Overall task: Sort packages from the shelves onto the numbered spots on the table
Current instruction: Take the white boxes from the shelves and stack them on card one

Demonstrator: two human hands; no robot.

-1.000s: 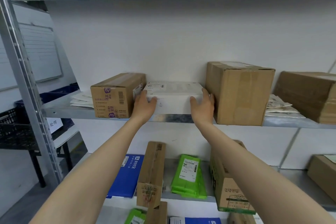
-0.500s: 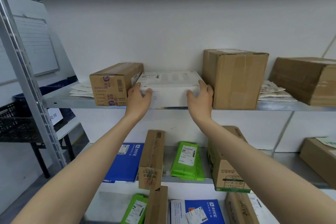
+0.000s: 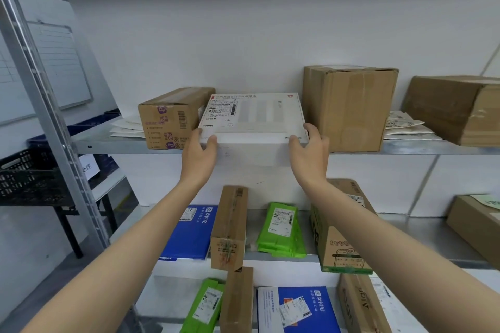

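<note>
White box: the white box [image 3: 254, 116] is flat, with a shipping label on its lid. It sits between two cartons on the middle shelf [image 3: 108, 143], and its front edge juts out past the shelf's front lip.
Left hand: the left hand [image 3: 200, 155] grips the box's front left corner. The thumb lies on the lid by the front edge and one of the fingers [image 3: 199, 132] is curled up against the left side.
Right hand: the right hand [image 3: 308, 155] grips the front right corner the same way. The thumb is on the lid and the fingers [image 3: 311, 128] are hooked round the right side.
Under the box: whether other fingers support it from below cannot be told.
Left neighbour: a low brown box [image 3: 173, 119] stands just beside the white box, touching or nearly touching it.
Right neighbour: a tall brown box [image 3: 349, 108] stands near the right hand, with a narrow gap between it and the white box.
Lower shelf: a blue envelope [image 3: 189, 232], a narrow brown box [image 3: 230, 227] and green bags [image 3: 281, 230] lie below the arms.
</note>
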